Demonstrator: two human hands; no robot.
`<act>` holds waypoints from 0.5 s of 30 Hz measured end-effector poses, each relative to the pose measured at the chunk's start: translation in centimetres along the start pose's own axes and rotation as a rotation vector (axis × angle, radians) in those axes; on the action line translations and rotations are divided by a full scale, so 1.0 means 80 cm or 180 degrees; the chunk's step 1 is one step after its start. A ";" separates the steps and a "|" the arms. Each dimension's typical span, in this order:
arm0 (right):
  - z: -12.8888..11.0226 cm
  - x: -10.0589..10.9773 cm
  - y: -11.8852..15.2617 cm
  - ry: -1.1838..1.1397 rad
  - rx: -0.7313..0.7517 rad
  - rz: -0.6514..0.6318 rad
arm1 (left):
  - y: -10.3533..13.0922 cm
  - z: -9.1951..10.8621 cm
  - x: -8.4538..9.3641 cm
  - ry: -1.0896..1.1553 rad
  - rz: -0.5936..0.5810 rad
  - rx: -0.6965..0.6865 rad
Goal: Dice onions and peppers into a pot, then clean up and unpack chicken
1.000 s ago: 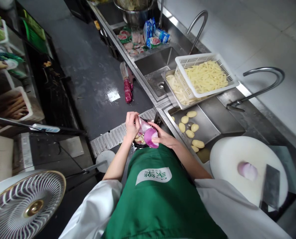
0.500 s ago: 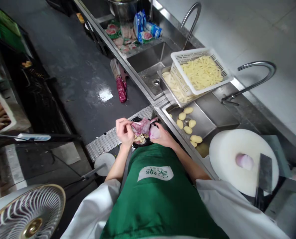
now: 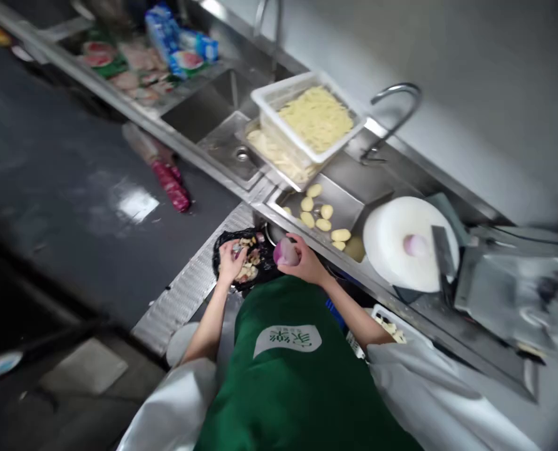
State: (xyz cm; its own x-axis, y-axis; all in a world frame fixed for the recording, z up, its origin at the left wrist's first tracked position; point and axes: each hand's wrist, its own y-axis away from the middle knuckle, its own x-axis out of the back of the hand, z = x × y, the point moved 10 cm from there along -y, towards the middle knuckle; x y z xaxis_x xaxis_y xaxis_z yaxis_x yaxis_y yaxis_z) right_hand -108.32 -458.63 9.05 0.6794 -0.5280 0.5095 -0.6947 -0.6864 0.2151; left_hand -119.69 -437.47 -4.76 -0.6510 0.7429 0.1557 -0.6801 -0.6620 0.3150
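In my right hand [image 3: 309,263] is a peeled purple onion [image 3: 285,252], held beside the bin at the front of my apron [image 3: 279,388]. My left hand [image 3: 230,263] hovers over a bin lined with a black bag [image 3: 222,238], its thumb and fingers apart. Pale peelings and scraps [image 3: 249,270] lie in the bag. Whether a small scrap touches my left fingertips is blurred. Another onion [image 3: 415,245] rests on a round white chopping board [image 3: 386,250], next to a cleaver [image 3: 442,250].
Peeled potatoes [image 3: 324,224] lie in the near sink. A white basket of cut potato strips [image 3: 316,119] stands on a metal tray [image 3: 279,156] at the sink's edge. Meat packets [image 3: 142,72] fill the far counter. A red-purple bundle [image 3: 170,185] lies on the floor.
My left hand has let go of the purple, sheet-like peel and opened above the bin. My right hand still holds the onion. The view has swung to the right.
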 end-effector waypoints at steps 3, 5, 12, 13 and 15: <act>-0.016 0.040 0.022 0.0394 0.0070 0.0452 | 0.041 0.043 -0.150 0.1472 -0.1830 0.0892; -0.013 0.067 0.031 0.0544 0.0028 0.0510 | 0.085 0.072 -0.226 0.2094 -0.2596 0.1652; 0.083 0.258 -0.031 0.0871 -0.0466 0.0430 | 0.088 0.124 -0.352 0.2626 -0.2945 0.2476; 0.100 0.308 -0.057 0.1088 -0.0607 0.0574 | 0.077 0.130 -0.365 0.2713 -0.2884 0.2499; 0.127 0.410 -0.120 0.1482 -0.0839 0.0814 | 0.053 0.145 -0.388 0.2870 -0.2705 0.2523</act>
State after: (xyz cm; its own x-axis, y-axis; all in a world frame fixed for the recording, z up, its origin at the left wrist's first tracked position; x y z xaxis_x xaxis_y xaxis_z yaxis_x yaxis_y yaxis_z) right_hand -76.92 -474.43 15.23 0.3491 -0.3445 0.8715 -0.8984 -0.3876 0.2067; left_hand -98.47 -462.23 2.60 -0.3466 0.3638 -0.8646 -0.7925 0.3796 0.4774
